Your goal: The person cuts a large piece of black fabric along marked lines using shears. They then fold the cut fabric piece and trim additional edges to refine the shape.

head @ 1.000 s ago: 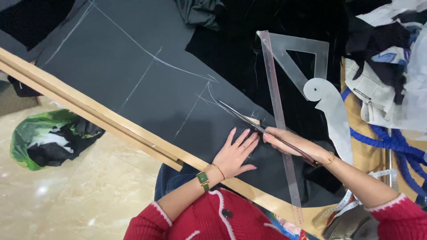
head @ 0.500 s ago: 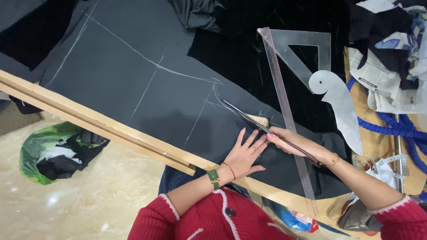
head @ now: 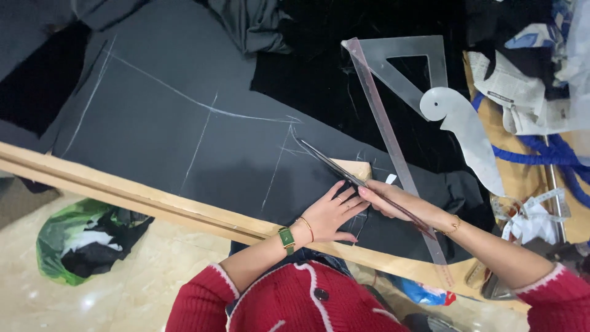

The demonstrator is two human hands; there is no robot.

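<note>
The left hand (head: 332,212) lay flat, fingers spread, on the dark chalk-marked fabric (head: 184,129). At its 2 o'clock, the right hand (head: 399,206) gripped scissors (head: 344,169); the cut looked barely begun, with most chalk lines uncut.

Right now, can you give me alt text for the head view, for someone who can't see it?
The right hand cuts with long metal scissors along white chalk lines on dark grey cloth, while the left hand presses the cloth flat. A clear plastic set square and a clear curved ruler lie beside them on the wooden table.
</note>
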